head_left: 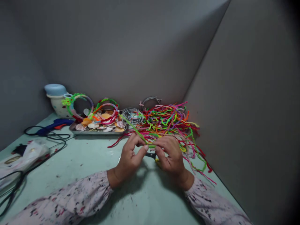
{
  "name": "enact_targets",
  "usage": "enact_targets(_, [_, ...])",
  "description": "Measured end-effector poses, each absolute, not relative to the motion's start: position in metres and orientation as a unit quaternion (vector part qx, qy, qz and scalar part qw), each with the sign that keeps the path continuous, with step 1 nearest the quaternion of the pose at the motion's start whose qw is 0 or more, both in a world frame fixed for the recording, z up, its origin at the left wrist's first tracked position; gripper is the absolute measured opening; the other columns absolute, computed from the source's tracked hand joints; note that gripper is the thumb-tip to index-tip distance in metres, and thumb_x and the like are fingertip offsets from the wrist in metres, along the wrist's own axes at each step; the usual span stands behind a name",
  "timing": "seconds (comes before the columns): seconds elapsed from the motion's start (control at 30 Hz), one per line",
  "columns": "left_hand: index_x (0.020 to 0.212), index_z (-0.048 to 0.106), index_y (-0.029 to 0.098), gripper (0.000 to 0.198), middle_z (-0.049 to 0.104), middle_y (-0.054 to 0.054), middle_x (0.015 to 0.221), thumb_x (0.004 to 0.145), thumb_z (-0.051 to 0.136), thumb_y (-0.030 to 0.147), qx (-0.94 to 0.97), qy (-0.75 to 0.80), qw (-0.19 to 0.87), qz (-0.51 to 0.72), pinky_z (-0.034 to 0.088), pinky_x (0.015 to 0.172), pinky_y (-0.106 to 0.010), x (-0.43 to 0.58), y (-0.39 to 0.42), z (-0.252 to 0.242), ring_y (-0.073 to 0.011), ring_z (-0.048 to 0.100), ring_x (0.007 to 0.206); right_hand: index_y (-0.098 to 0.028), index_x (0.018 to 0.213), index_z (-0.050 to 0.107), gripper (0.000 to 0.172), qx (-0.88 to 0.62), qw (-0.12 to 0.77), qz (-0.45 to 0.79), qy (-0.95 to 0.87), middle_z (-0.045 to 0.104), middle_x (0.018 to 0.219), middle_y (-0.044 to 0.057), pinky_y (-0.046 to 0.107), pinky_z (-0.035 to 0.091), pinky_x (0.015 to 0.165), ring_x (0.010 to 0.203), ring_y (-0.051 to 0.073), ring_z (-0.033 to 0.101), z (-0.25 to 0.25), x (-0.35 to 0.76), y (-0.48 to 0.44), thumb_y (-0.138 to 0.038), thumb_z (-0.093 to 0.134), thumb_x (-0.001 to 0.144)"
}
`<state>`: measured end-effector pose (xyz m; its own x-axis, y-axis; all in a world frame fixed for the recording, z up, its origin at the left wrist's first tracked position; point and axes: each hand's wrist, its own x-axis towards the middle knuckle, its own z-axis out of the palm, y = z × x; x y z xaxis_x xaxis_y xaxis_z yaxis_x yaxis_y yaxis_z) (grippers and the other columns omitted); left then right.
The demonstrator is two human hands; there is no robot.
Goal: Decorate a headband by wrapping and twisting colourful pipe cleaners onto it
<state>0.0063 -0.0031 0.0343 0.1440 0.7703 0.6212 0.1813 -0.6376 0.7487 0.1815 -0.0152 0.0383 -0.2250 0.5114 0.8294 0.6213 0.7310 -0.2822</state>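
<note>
My left hand [130,157] and my right hand [170,153] pinch a green pipe cleaner [137,130] between their fingertips. Its long end slants up and away towards a tangled heap of multicoloured pipe cleaners [166,122]. Loose red, pink and green strands of the heap trail past my right hand. Black-handled scissors [151,155] lie just under my hands, partly hidden by them.
A steel tray [98,132] of seashells and a wire coil [132,115] stand beyond my hands. Further left are pipe-cleaner hoops [79,104], a lidded white pot [56,95], a blue glue gun [55,125] with black cord, and a plastic bag [23,157]. Grey walls bound the pale green table.
</note>
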Motion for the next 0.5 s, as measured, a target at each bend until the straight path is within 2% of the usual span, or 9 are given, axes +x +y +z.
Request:
enact_targets(0.2, [0.077,0.050,0.019,0.012,0.051,-0.002,0.082,0.088,0.054,0.016,0.748,0.325,0.261,0.516,0.039,0.075,-0.031,-0.002,-0.023,0.018,-0.0167,0.049,0.082,-0.021,0.096,0.061,0.012,-0.375,0.469,0.016,-0.799,0.066,0.087,0.004,0.039,0.041,0.081,0.087,0.021,0.057,0.011,0.175,-0.036,-0.017,0.052,0.089])
enact_targets(0.5, [0.080,0.051,0.018,0.009,0.051,-0.003,0.084,0.088,0.053,0.017,0.775,0.315,0.243,0.491,0.040,0.075,-0.032,-0.002,-0.028,0.010,-0.0173,0.049,0.082,-0.021,0.095,0.059,0.012,-0.383,0.470,0.015,-0.795,0.064,0.086,0.005,0.040,0.041,0.079,0.086,0.021,0.055,0.001,0.170,-0.047,-0.016,0.050,0.089])
